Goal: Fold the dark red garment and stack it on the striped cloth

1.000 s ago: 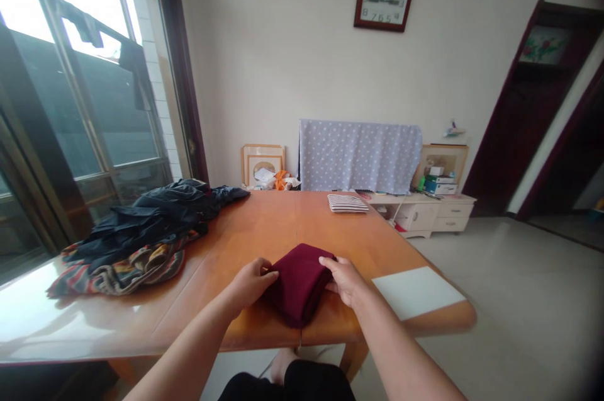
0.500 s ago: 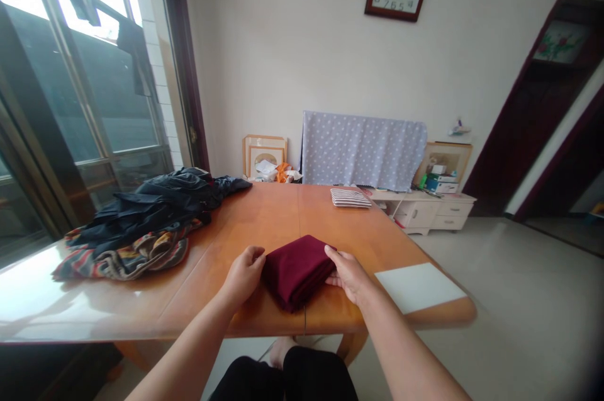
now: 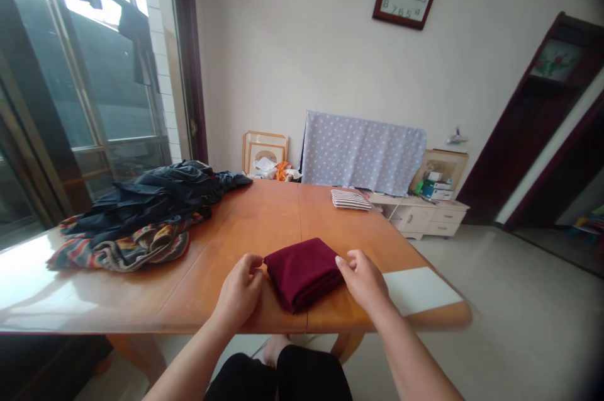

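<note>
A folded maroon cloth lies on the wooden table near its front edge. My left hand rests at the cloth's left edge, fingers curled with the tips pinched at the corner. My right hand sits at the cloth's right edge, fingers bent and touching the fold. Neither hand has the cloth off the table.
A heap of dark and striped clothes covers the table's left side. A folded striped cloth lies at the far edge. A white sheet lies right of my right hand. A low white cabinet stands behind.
Both hands have slid off the top of the maroon cloth to its side edges. The camera has tilted slightly and the cloth lies flatter.
</note>
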`<action>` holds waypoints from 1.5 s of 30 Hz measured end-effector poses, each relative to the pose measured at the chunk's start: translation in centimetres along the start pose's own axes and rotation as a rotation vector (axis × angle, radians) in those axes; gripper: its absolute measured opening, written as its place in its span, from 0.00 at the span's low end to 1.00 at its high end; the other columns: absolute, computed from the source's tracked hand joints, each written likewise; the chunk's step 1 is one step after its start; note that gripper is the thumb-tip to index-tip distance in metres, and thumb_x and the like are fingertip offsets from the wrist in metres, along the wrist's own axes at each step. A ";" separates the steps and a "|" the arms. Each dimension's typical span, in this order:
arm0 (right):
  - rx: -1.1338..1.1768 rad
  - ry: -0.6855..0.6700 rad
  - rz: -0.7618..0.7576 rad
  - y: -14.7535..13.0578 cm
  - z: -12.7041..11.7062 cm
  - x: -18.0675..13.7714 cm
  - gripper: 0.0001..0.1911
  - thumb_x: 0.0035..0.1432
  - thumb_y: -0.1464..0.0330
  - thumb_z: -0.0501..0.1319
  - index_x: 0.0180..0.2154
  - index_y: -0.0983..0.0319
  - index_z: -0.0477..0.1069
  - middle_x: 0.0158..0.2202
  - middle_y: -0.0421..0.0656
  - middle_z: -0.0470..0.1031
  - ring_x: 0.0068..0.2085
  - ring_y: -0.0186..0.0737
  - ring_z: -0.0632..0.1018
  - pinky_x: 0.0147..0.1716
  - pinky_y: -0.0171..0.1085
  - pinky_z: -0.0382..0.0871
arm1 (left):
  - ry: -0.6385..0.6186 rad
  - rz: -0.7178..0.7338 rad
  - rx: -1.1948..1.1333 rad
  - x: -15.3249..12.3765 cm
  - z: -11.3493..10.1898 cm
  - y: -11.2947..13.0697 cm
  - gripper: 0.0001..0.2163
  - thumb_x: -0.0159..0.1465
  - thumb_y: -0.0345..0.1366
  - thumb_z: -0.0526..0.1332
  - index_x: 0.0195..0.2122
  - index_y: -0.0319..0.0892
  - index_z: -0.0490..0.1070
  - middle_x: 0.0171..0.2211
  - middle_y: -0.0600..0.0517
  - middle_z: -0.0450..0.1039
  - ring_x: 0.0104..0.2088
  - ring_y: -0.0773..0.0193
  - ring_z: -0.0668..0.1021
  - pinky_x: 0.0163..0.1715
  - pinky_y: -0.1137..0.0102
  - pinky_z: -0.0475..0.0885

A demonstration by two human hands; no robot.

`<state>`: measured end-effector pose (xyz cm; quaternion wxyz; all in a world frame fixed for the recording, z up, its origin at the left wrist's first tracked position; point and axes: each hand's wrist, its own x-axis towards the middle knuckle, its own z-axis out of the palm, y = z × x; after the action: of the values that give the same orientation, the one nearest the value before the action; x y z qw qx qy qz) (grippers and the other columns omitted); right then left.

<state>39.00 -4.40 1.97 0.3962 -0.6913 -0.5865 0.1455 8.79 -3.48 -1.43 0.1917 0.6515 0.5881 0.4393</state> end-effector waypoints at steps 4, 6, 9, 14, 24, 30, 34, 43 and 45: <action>-0.102 -0.021 -0.477 -3.3 -0.4 -2.0 0.15 0.61 0.66 0.59 0.50 0.55 0.74 0.49 0.46 0.77 0.53 0.46 0.76 0.54 0.45 0.70 | -0.006 -0.017 0.003 -0.3 -0.3 0.3 0.07 0.61 0.31 0.55 0.39 0.45 0.69 0.39 0.51 0.77 0.40 0.60 0.78 0.42 0.66 0.71; -0.112 -0.172 -0.634 -4.8 0.0 -3.1 0.18 0.58 0.70 0.60 0.51 0.53 0.74 0.52 0.43 0.77 0.57 0.45 0.73 0.58 0.45 0.66 | -0.006 -0.018 0.008 -0.5 -0.4 0.5 0.07 0.60 0.30 0.55 0.38 0.46 0.69 0.37 0.53 0.76 0.39 0.60 0.78 0.41 0.68 0.70; -0.164 -0.329 -0.711 -5.9 0.7 -4.3 0.27 0.53 0.75 0.59 0.54 0.52 0.73 0.56 0.42 0.75 0.60 0.45 0.71 0.61 0.46 0.63 | -0.006 -0.012 0.018 -0.7 -0.5 0.7 0.07 0.59 0.29 0.55 0.36 0.46 0.69 0.35 0.54 0.76 0.37 0.61 0.77 0.39 0.69 0.69; -0.148 -0.366 -0.653 -6.0 1.5 -4.3 0.24 0.54 0.75 0.60 0.52 0.52 0.76 0.54 0.42 0.77 0.55 0.44 0.75 0.58 0.45 0.64 | -0.031 0.004 0.048 -1.1 -0.8 1.0 0.09 0.59 0.28 0.55 0.36 0.46 0.72 0.36 0.53 0.77 0.38 0.61 0.77 0.40 0.69 0.68; 0.221 -0.257 -0.403 -6.5 2.5 -3.3 0.13 0.64 0.61 0.57 0.46 0.55 0.77 0.43 0.44 0.81 0.44 0.47 0.79 0.48 0.41 0.72 | -0.112 0.108 0.266 -1.4 -1.0 2.1 0.12 0.64 0.33 0.59 0.43 0.51 0.81 0.41 0.47 0.76 0.44 0.55 0.74 0.46 0.64 0.66; 0.305 -0.239 -0.355 -6.7 2.8 -3.4 0.15 0.66 0.57 0.56 0.44 0.56 0.77 0.42 0.44 0.81 0.44 0.47 0.79 0.46 0.39 0.73 | -0.112 0.157 0.373 -1.4 -0.8 2.3 0.14 0.67 0.37 0.55 0.47 0.55 0.80 0.39 0.46 0.74 0.42 0.54 0.73 0.41 0.63 0.65; 0.300 -0.227 -0.371 -6.7 3.0 -3.6 0.14 0.67 0.58 0.56 0.45 0.57 0.76 0.44 0.45 0.81 0.45 0.46 0.79 0.47 0.39 0.72 | -0.097 0.115 0.441 -1.4 -0.5 2.4 0.14 0.67 0.37 0.55 0.47 0.52 0.79 0.40 0.45 0.73 0.41 0.53 0.73 0.40 0.63 0.64; 0.214 -0.231 -0.401 -5.7 3.8 -4.1 0.12 0.65 0.60 0.58 0.44 0.54 0.77 0.42 0.43 0.81 0.43 0.46 0.79 0.48 0.40 0.71 | -0.042 0.041 0.304 0.2 -0.3 0.7 0.08 0.66 0.38 0.57 0.41 0.44 0.74 0.40 0.46 0.74 0.43 0.57 0.76 0.42 0.66 0.66; 0.258 -0.232 -0.381 -5.8 3.8 -3.9 0.13 0.66 0.59 0.57 0.45 0.55 0.77 0.42 0.43 0.81 0.44 0.45 0.79 0.47 0.39 0.72 | -0.019 0.025 0.267 0.9 -0.5 0.4 0.11 0.65 0.38 0.58 0.46 0.43 0.72 0.46 0.45 0.74 0.46 0.57 0.76 0.44 0.67 0.67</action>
<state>31.38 -6.62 2.62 0.4316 -0.4907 -0.7242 0.2200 8.59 -2.83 -0.54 0.1033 0.6826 0.6314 0.3532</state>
